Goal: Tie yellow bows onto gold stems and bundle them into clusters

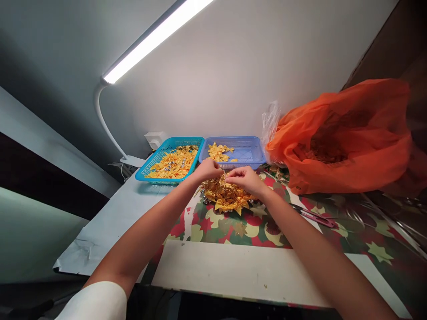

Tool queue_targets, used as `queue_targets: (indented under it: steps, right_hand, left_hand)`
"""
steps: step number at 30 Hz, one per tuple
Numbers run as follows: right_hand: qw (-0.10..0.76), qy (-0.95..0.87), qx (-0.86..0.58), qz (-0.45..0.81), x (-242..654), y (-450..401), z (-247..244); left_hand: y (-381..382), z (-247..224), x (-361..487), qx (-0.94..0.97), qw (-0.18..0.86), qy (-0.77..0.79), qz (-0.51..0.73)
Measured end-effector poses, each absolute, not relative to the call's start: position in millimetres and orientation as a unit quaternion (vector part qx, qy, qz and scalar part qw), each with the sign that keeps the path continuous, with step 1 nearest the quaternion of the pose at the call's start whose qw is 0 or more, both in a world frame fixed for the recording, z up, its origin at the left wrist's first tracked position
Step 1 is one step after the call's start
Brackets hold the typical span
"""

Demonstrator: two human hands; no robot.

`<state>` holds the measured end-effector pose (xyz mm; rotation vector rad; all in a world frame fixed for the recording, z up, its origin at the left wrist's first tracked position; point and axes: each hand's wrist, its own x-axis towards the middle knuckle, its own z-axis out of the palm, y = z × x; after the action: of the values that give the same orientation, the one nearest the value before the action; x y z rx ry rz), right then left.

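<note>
My left hand [209, 170] is closed in a pinch above a heap of yellow-gold ribbon bows [232, 204]. Just to its right, my right hand [247, 180] is closed too, thumb and fingers pressed together. Fingertips of both hands nearly meet; what they pinch is too small to make out. Thin gold strands [222, 186] lie directly beneath them on the heap. A few small silver bells [206, 201] show at the heap's left side. Part of the heap is hidden behind my hands.
Behind stand a teal basket [142, 174] of yellow bows and a blue-purple basket [248, 154] with fewer bows. A large orange bag [350, 175] fills the right. Pink-handled scissors [316, 218] lie by my right forearm. A lamp [150, 44] hangs overhead; white board [220, 266] lies in front.
</note>
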<state>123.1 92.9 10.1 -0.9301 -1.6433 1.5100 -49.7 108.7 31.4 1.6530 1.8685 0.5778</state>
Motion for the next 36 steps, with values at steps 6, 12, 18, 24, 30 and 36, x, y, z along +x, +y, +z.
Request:
queue_targets:
  steps: [6, 12, 18, 24, 30, 36]
  right_hand:
    - [0.344, -0.656, -0.346, 0.576, 132.0, 97.9, 14.7]
    - [0.330, -0.679, -0.347, 0.556, 123.6, 89.4, 15.5]
    - [0.304, -0.707, -0.336, 0.542, 123.5, 86.3, 18.6]
    - [0.313, -0.716, -0.326, 0.532, 122.5, 86.6, 16.1]
    - [0.321, -0.726, -0.306, 0.525, 124.0, 90.1, 10.0]
    - [0.333, -0.733, -0.292, 0.517, 125.5, 92.0, 8.8]
  left_hand:
    - [77.1, 51.0, -74.9, 0.599, 0.374, 0.619, 0.344]
    - [62.6, 55.2, -72.9, 0.579, 0.467, 0.552, 0.378]
    - [60.2, 61.4, -79.2, 0.588, 0.512, 0.498, 0.379]
    - [57.3, 61.5, -79.1, 0.658, 0.480, 0.495, 0.304]
    - [60.1, 60.0, -70.7, 0.699, 0.418, 0.497, 0.300]
    - [61.3, 51.0, -69.6, 0.622, 0.486, 0.492, 0.369]
